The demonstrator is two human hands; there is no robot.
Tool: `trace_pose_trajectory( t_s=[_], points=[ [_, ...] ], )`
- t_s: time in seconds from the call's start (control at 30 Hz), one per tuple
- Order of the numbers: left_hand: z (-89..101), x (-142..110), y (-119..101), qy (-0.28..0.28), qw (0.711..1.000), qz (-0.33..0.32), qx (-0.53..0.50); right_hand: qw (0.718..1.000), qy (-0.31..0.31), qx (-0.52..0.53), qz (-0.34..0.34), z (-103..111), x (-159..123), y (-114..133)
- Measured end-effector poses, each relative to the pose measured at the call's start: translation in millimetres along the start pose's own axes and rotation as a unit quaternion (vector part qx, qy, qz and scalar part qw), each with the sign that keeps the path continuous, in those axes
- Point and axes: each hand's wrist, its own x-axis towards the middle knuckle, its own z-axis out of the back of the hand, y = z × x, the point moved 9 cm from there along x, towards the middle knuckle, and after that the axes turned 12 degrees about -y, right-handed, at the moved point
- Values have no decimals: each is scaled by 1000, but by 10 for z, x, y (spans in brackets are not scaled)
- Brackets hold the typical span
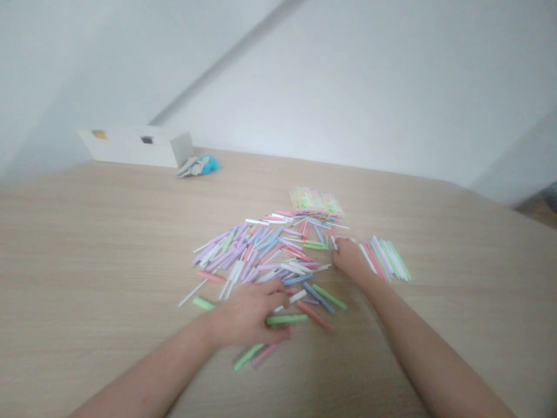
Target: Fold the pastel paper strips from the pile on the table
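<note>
Pastel sticks (237,255) in purple, white, green, red and blue lie in a loose heap on the table. Over the near side of the heap is my left hand (250,310), its thumb and fingers apart on either side of a green stick (292,319). My right hand (350,255) is at the heap's right edge, fingers pinched on a white stick (334,242). Beside that hand, a row of sticks (387,258) in white, red, purple and green lies side by side. The picture is blurred, so the sticks' exact kind is unclear.
Flat printed packs (315,201), yellow-green and pink, are stacked behind the heap. A long white box (134,148) stands at the back left against the wall, with a grey and blue crumpled item (200,165) beside it. The wooden table (108,232) meets a white wall.
</note>
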Motion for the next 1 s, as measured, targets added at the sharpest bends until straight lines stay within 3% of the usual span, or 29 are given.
trace_pose_trajectory(
  t_s=[0.33, 0.47, 0.67, 1.0],
  points=[
    [-34, -8, 3, 28, 1000, -1, 14, 998, 9, 58, 38, 24, -89, 421],
    [-22, -21, -10, 29, 1000, 0, 13, 996, 17, 74, 40, 45, -29, 465],
    [-9, -1, -62, 15, 1000, -10, 0, 995, -7, 92, 36, 68, 410, 449],
    [-6, -5, -37, 23, 1000, 1, 10, 982, 9, 144, 124, -424, 1145, 1158]
  ],
)
